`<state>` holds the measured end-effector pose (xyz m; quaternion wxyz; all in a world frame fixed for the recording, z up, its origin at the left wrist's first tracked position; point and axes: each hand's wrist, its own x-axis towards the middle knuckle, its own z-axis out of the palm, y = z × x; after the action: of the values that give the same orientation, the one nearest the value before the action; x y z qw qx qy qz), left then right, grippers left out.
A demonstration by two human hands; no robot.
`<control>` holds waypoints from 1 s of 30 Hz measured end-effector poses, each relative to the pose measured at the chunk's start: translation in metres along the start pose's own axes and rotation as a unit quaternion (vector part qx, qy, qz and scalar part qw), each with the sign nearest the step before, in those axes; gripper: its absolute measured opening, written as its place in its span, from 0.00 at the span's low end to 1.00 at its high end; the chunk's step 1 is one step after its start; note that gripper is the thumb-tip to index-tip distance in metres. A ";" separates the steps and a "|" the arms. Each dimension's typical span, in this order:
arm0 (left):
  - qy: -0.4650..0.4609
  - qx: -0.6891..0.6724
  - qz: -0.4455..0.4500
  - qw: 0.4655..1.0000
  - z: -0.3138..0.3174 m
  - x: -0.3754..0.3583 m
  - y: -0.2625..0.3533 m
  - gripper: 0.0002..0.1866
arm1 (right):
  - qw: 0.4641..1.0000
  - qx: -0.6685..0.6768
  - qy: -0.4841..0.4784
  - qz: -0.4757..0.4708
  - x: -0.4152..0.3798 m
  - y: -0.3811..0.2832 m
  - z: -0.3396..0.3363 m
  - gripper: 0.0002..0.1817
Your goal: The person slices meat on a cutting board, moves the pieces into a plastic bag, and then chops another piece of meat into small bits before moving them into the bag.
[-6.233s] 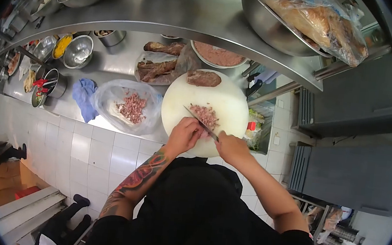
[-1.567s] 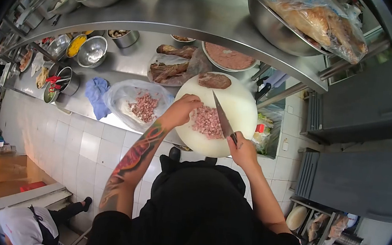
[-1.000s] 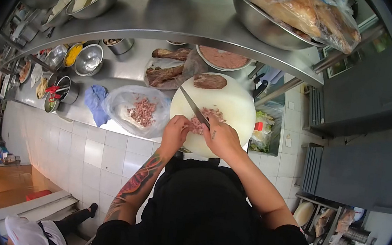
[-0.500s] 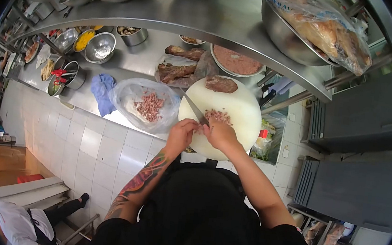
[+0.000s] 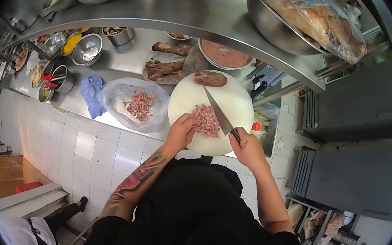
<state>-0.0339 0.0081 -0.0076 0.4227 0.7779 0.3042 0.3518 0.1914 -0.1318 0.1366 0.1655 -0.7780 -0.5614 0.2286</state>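
My right hand is closed round the dark handle of a knife, at the right of a round white cutting board. Its broad blade slants up and left over the board, the tip near a piece of brown meat. Chopped pink meat lies heaped mid-board. At the heap's left edge is my left hand, its fingers bent and close together; whether they hold any bits cannot be made out. Left of the board, a clear plastic bag holds more chopped meat.
A blue cloth lies left of the bag. Behind the board are dark meat pieces on plastic and a bowl of minced meat. A steel shelf with bowls spans above. A person is at the lower left.
My right hand has moved right and slightly down with the knife, away from my left hand. The chopped heap, partly covered before, now shows fully. The view has shifted slightly.
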 end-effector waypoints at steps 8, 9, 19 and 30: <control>-0.043 0.070 0.091 0.992 0.006 -0.017 0.014 0.15 | 1.000 -0.016 -0.017 0.021 0.009 0.020 0.062 0.15; -0.043 0.114 0.104 0.987 0.011 -0.015 0.016 0.16 | 0.999 0.027 -0.004 0.018 0.007 0.023 0.058 0.16; 0.102 0.135 0.127 0.977 -0.004 -0.003 0.012 0.19 | 0.974 0.083 0.149 -0.146 -0.019 0.029 0.063 0.22; 0.024 0.077 0.056 0.995 -0.012 -0.001 0.022 0.26 | 0.851 0.491 0.013 0.184 -0.035 0.094 0.062 0.13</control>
<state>-0.0404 0.0022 0.0162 0.3341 0.8153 0.2957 0.3690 0.2235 -0.1944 0.0427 0.4887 -0.6870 -0.2206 0.4905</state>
